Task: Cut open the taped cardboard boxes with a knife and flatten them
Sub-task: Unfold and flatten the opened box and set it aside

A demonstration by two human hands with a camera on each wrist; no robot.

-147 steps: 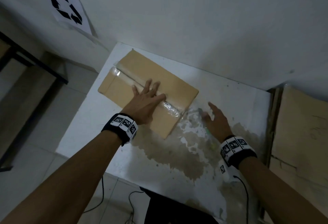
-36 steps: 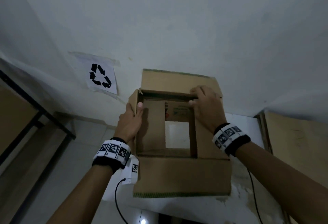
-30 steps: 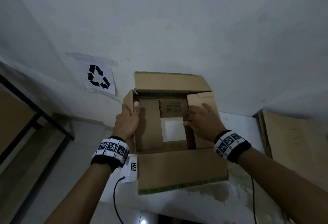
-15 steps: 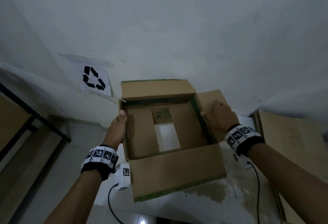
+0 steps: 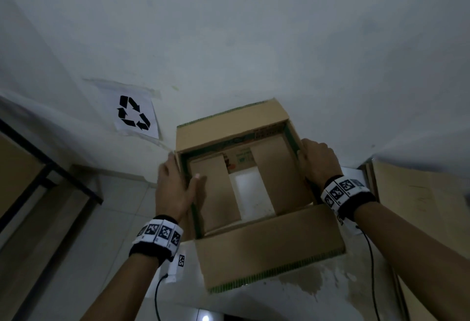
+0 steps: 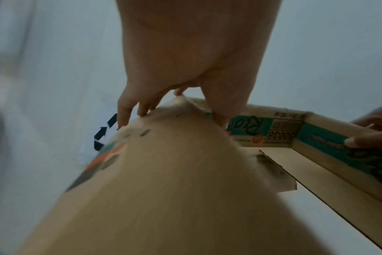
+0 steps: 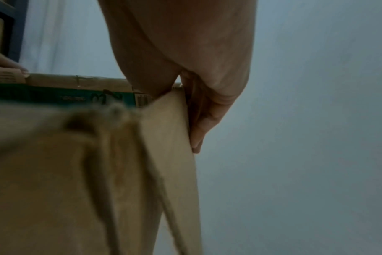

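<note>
Cardboard box [image 5: 269, 252]: printed barcode [image 6: 281, 127] inside shows only from left wrist.

Not much we can actually read here. The white paper sheet taped to the wall [image 5: 134, 113] carries a black recycling symbol of three chasing arrows, no words. On the brown cardboard box [image 6: 279, 128], the teal printed band on the inside wall has a script logo we read as "Ria", upside down, and next to it a barcode with digits that look like "80038". The black-and-white wristbands [image 5: 159, 231] just have square marker codes, no letters we can make out.
</note>
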